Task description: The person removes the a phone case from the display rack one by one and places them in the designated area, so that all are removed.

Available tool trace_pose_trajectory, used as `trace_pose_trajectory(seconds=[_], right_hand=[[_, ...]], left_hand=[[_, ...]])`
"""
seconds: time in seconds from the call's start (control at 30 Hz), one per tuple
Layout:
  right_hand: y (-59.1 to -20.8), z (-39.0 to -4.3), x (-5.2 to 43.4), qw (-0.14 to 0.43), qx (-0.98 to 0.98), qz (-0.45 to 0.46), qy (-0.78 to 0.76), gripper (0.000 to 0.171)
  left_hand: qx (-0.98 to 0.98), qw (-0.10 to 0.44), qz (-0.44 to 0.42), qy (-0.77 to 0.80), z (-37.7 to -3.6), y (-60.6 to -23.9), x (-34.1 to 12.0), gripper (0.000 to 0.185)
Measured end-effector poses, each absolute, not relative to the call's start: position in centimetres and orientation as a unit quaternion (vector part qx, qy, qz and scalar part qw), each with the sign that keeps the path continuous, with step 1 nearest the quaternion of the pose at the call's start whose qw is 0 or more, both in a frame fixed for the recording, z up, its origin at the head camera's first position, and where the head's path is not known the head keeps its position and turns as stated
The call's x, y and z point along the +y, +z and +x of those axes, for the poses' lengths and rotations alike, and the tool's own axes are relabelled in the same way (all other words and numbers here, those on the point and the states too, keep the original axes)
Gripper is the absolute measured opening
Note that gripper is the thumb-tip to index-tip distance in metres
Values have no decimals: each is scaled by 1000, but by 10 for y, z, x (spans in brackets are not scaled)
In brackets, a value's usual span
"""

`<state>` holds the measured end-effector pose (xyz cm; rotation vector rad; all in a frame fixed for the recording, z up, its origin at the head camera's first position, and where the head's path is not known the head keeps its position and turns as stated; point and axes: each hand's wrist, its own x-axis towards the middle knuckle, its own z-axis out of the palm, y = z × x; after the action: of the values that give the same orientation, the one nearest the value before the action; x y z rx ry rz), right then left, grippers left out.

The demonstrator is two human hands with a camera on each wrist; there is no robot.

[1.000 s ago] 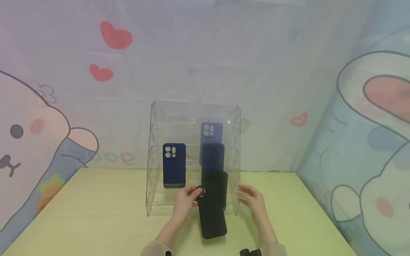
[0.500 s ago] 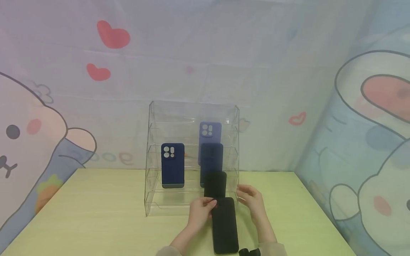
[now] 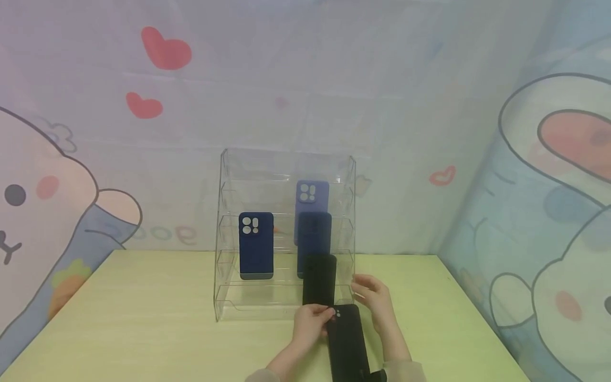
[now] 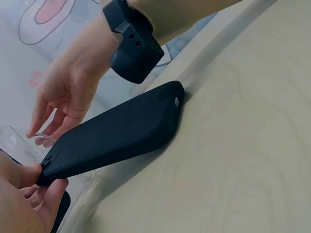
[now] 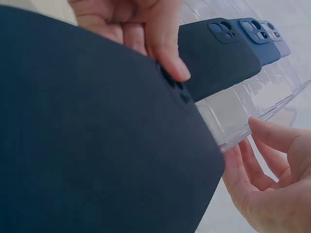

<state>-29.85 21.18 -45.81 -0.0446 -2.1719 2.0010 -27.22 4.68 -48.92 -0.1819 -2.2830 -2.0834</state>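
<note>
Left hand (image 3: 312, 321) pulled black case (image 3: 348, 345) nearer (fingers pinching top).

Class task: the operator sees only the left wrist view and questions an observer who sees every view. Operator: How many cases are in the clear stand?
Observer: Four. A lilac case, a blue case and a black case step down the right side of the stand.
Operator: And the fourth?
Observer: A navy case stands alone on the left.
Operator: Is anything below it?
Observer: No, nothing stands on the tiers below it.
</note>
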Motion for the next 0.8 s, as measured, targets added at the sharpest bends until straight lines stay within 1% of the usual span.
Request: trace_pose_trajectory(seconds=[0.4,0.67,0.8], right_hand=[[-459,-298,211,91,-732,-17,675,34],[-461,-299,213,92,-734,-15,673,36],[-461,-299,213,91,-736,-13,671,37]], left_hand=[[-762,0,-35,-646,-272,-503,58,22],[-793,7,-31,-608,-273,-509,60,27],[-800,12,-43,-598,-272,-509,60,28]])
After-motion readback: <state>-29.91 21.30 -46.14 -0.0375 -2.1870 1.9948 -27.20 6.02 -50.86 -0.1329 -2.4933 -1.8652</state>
